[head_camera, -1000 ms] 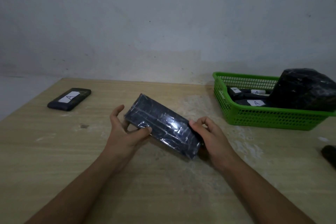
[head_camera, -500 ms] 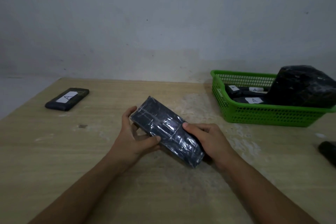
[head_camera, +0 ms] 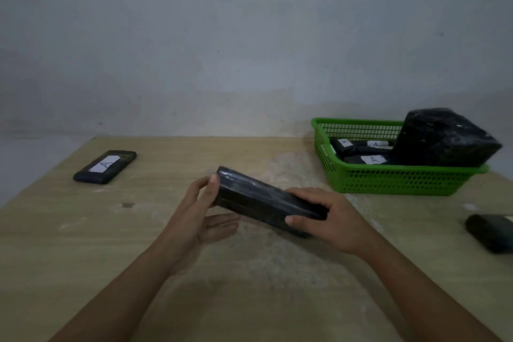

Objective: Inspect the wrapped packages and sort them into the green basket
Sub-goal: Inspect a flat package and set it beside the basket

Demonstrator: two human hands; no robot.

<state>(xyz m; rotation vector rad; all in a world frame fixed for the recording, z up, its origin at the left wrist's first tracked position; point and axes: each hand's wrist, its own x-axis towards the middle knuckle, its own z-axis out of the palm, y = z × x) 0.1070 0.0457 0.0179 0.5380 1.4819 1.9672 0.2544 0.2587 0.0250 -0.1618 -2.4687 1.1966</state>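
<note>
A person holds a long black wrapped package (head_camera: 266, 201) in both hands, just above the wooden counter (head_camera: 83, 244). The package is tilted, with its far end up by the left hand (head_camera: 198, 214) and its near end down in the right hand (head_camera: 330, 219).

The right hand's fingers (head_camera: 301, 192) curl over the top of the package and the thumb presses the near side, so this hand grips it tight. The left hand is looser. Its thumb rests on the far end of the package, and its other fingers (head_camera: 222, 226) lie flat and open under it. I cannot tell if they touch the package from below.

The green basket (head_camera: 388, 180) sits on the counter to the right, well apart from the hands. Inside it are a few small black packages with white labels (head_camera: 373, 159). One label shows the letter A. A big black wrapped bundle (head_camera: 444, 139) rests on the right part of the basket and sticks up above its rim.

Far to the left on the counter lies another flat black package with an A label (head_camera: 105, 166). At the right edge there is one more dark package (head_camera: 491, 232), partly cut off from view.
</note>
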